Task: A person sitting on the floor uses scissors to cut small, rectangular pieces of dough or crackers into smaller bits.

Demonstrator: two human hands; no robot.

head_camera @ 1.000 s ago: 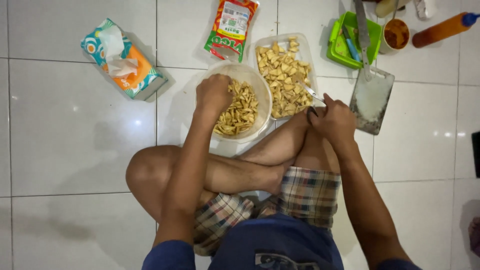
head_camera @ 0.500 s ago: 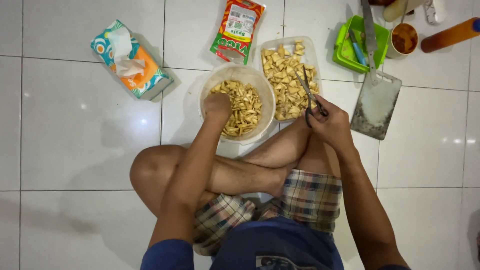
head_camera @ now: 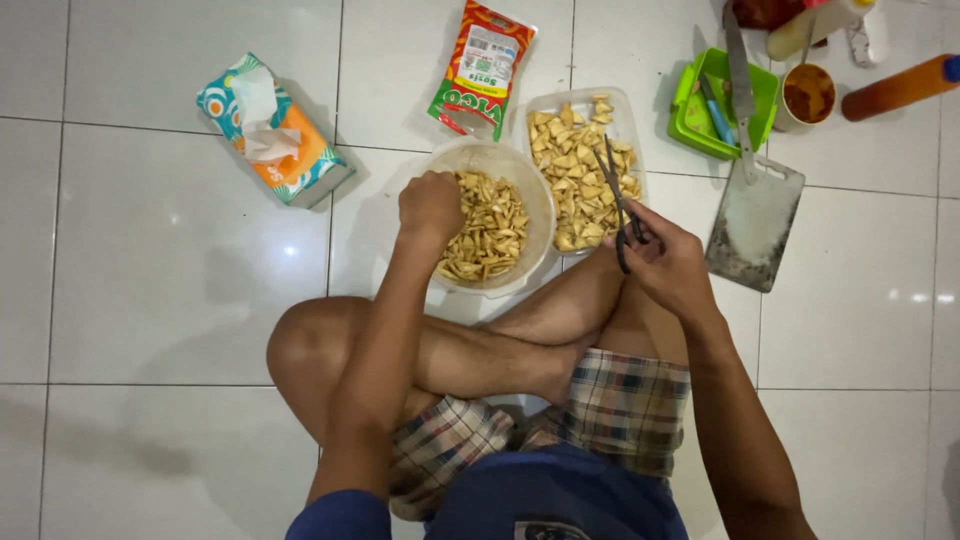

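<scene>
A person sits cross-legged on a white tiled floor, with a round translucent bowl of cut fried pieces just in front of the shins. The left hand is closed in a loose fist and rests over the near-left rim of the bowl, touching the pieces inside; whether it pinches one of them cannot be told. To the right of the bowl, touching its side, lies a rectangular clear tray holding larger pale pieces. The right hand is right of the bowl and closed around the handles of dark scissors, whose slightly parted blades point away from the person over the tray. Beyond the bowl lies a red and green snack packet. Well left of the bowl sits a tissue box. Further right of the bowl, past the tray, lies a grey cutting board with a knife reaching across a green container.
</scene>
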